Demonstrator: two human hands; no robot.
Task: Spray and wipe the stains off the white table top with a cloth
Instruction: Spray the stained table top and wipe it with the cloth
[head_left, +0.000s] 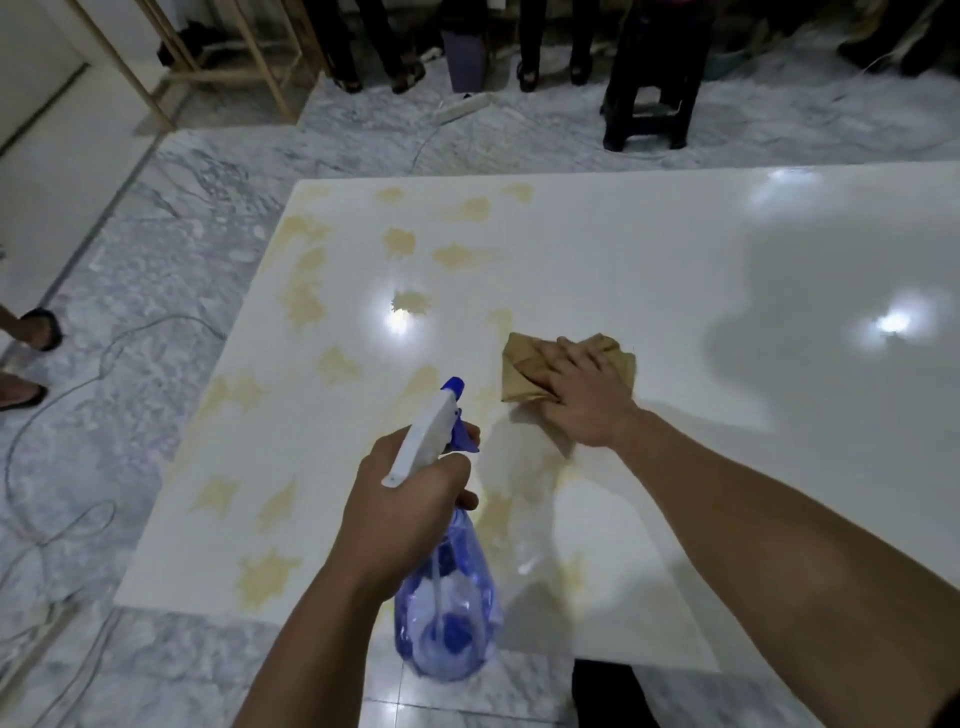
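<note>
The white table top carries several yellowish stains over its left half. My left hand grips the neck of a clear blue spray bottle with a white and blue head, held above the table's near edge, its nozzle pointing away toward the stains. My right hand lies flat with spread fingers on a folded tan cloth, pressing it on the table near the middle. A wet smeared patch lies just below the cloth.
Marble floor surrounds the table, with cables trailing at the left. A dark stool and several people's legs stand beyond the far edge. Someone's feet are at the left. A power strip lies on the floor.
</note>
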